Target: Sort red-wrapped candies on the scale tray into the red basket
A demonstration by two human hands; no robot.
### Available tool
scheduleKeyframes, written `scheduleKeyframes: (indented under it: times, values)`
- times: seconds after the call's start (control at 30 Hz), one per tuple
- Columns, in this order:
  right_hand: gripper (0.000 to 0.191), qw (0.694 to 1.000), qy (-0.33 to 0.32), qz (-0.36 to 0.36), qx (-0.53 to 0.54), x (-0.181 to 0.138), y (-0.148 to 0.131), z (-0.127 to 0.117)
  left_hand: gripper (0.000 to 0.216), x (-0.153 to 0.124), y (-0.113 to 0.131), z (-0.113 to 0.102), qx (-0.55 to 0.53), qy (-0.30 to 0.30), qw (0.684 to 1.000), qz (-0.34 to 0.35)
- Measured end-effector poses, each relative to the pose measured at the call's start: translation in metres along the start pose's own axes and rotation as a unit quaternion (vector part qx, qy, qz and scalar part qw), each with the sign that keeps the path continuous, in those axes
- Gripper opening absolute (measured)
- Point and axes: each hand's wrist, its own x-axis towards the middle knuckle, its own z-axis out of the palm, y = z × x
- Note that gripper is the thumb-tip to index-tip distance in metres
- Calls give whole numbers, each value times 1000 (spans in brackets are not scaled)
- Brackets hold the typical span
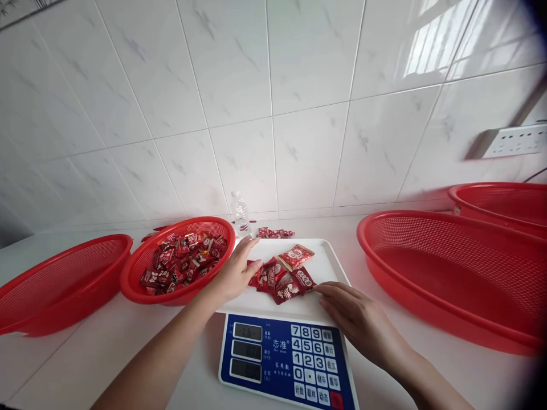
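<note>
My left hand (236, 269) is over the left side of the scale's white tray (327, 256). Its thumb and fingers are spread apart, with the thumb beside a pile of small red wrapped packets (287, 289). On the right side of the tray, my right hand (352, 310) has its fingers stretched out, and their tips touch the edge of a dark red packet (303, 277). A larger red and gold packet (296, 256) lies at the back of the pile. The blue keypad panel (282, 359) of the scale faces me.
Left of the scale, a red basket (128, 273) holds many small packets; another red basket (64, 287) stands farther left. Large red baskets (444, 279) occupy the right. Behind the tray are a clear plastic bottle (240, 213) and more packets (274, 233). A power strip (513, 141) is on the tiled wall.
</note>
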Motion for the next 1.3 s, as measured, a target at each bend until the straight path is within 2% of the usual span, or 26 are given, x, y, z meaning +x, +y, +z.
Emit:
scheduleKeyframes:
  times: [0.1, 0.17, 0.27, 0.33, 0.43, 0.63, 0.83, 0.93, 1.07, 1.13, 1.23, 1.3]
  values:
    - [26, 1000, -13, 24, -2, 2, -1, -4, 39, -14, 1, 1, -43, 96, 994, 0]
    - [28, 999, -31, 42, -15, 8, -6, -8, 35, -25, 1, -1, -95, 182, 979, -1]
    - [35, 993, -105, 39, -38, 24, -19, -12, 26, -42, -2, -3, -140, 300, 944, 3]
    - [39, 984, -170, 18, -50, 37, -29, -11, 23, -52, -7, -1, -140, 340, 930, 18]
    - [44, 973, -216, -18, -78, 52, -35, 0, 21, -62, -15, 2, -117, 344, 930, 53]
    - [30, 968, -180, -96, -148, 62, -18, 21, 20, -69, -22, 4, -90, 325, 940, 55]
    - [38, 963, -149, -148, -167, 59, -5, 10, 21, -68, -19, 3, -90, 326, 938, 72]
    - [41, 970, -78, -128, -194, 53, 8, -5, 21, -69, -20, 2, -93, 331, 937, 62]
    - [45, 966, 49, -25, -251, 43, 33, -44, 21, -68, -22, 2, -104, 333, 936, 44]
    - [49, 953, 82, 22, -293, 35, 48, -68, 21, -68, -23, 2, -108, 331, 936, 42]
    - [50, 934, 95, 87, -334, 20, 77, -100, 21, -68, -24, 2, -110, 329, 937, 45]
    - [41, 950, 119, 79, -278, 12, 96, -113, 22, -68, -25, 2, -107, 329, 937, 45]
